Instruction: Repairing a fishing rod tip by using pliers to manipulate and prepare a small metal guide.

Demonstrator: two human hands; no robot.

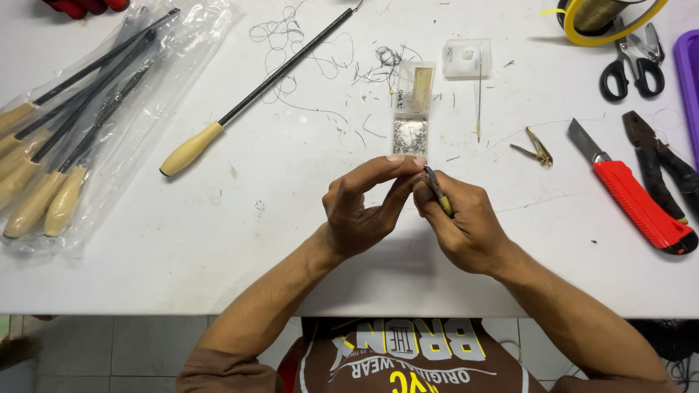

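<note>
Left hand (360,211) fingertips pinched, item too small to tell | right hand (462,225) gripping tool (439,193), tip hidden | above worktop (291,240), near box (411,135)

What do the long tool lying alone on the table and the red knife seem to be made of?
The long tool looks like a pale, smooth wooden handle with a thin dark shaft, probably metal, matte black. The red knife seems to have a glossy red plastic body with a black end and a bare grey steel blade, dull rather than shiny.

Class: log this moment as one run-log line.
left hand: pinching at tool tip | right hand: holds small tool | small box: open, just beyond | table: white
</note>
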